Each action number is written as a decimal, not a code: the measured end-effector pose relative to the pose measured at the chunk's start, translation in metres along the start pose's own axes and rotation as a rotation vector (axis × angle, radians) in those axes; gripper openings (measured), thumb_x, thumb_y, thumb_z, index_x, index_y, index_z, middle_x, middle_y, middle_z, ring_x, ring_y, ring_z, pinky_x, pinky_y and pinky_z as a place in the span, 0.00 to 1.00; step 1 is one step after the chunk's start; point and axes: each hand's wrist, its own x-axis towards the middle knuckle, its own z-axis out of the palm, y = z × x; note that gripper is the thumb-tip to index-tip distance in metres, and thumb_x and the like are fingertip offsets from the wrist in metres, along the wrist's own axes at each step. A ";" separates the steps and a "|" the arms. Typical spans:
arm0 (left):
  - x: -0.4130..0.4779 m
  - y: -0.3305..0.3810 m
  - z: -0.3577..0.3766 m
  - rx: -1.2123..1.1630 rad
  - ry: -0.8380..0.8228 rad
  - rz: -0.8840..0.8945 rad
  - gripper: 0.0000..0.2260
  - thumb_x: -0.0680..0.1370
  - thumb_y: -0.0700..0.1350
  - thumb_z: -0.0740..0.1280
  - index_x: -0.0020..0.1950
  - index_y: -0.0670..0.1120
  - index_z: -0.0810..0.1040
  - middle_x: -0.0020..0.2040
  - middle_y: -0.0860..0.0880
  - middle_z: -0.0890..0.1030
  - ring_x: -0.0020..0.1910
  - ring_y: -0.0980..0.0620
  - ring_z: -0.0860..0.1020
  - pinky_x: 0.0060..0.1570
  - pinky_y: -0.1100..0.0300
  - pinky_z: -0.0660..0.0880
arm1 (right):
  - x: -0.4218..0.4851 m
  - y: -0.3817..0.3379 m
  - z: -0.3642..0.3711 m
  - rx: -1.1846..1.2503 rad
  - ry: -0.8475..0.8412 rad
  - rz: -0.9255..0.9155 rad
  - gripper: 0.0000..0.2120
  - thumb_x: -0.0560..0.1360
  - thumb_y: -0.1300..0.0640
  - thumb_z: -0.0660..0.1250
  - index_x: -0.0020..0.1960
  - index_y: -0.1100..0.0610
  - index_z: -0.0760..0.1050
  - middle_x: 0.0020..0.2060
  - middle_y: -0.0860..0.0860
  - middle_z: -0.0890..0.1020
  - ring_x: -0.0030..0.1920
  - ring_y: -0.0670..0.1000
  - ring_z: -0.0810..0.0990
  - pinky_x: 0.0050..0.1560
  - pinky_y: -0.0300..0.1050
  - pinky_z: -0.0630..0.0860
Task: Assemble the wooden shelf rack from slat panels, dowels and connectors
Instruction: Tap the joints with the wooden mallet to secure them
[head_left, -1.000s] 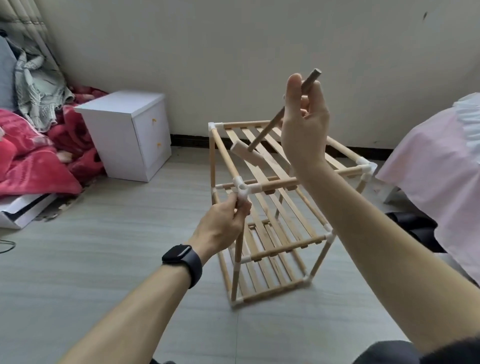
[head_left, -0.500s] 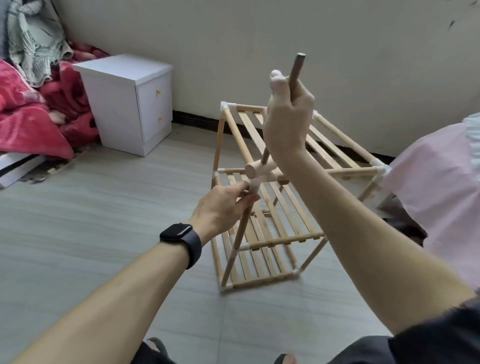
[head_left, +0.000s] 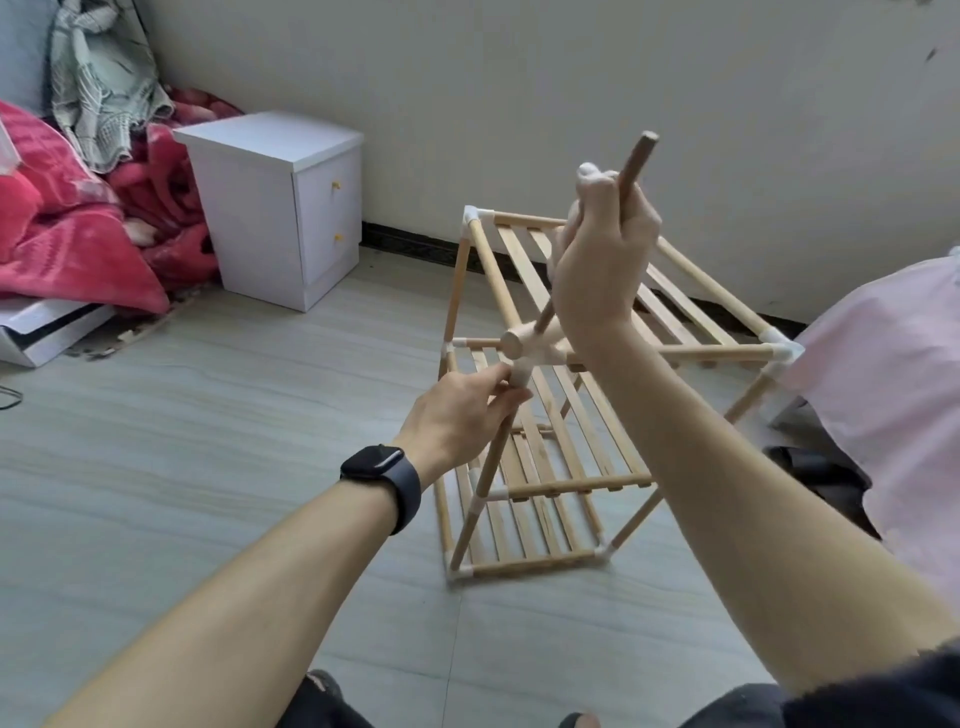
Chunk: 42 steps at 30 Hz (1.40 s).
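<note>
On the floor (head_left: 156, 467), right hand (head_left: 602, 260) grips dowel (head_left: 636, 161) above rack (head_left: 545, 467).

Bare forearms; black smartwatch (head_left: 383, 480) with dark band on left wrist; dark trousers.

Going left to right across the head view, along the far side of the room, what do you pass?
Red blanket → white bedside cabinet → wooden shelf rack, with the right hand gripping a dowel in front of it → pink cloth at the right edge.
</note>
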 end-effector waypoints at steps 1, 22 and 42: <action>-0.001 0.000 0.001 -0.002 -0.012 -0.012 0.11 0.82 0.60 0.60 0.58 0.57 0.77 0.46 0.56 0.85 0.42 0.58 0.82 0.46 0.49 0.81 | -0.010 0.006 0.000 -0.092 -0.050 -0.004 0.17 0.75 0.56 0.63 0.30 0.52 0.62 0.23 0.48 0.62 0.25 0.50 0.59 0.25 0.49 0.56; -0.003 0.010 -0.001 0.003 -0.025 -0.034 0.13 0.82 0.59 0.60 0.62 0.56 0.75 0.46 0.55 0.84 0.40 0.55 0.83 0.44 0.48 0.83 | -0.076 -0.038 -0.150 -0.252 -0.540 0.697 0.08 0.81 0.54 0.65 0.51 0.57 0.79 0.39 0.52 0.76 0.28 0.46 0.71 0.25 0.37 0.71; -0.008 0.015 -0.003 0.036 -0.021 -0.030 0.14 0.83 0.57 0.61 0.65 0.54 0.74 0.49 0.52 0.84 0.42 0.53 0.83 0.47 0.46 0.82 | -0.077 -0.055 -0.144 -0.989 -0.399 -0.300 0.09 0.86 0.58 0.58 0.50 0.58 0.73 0.27 0.43 0.71 0.26 0.41 0.73 0.24 0.30 0.66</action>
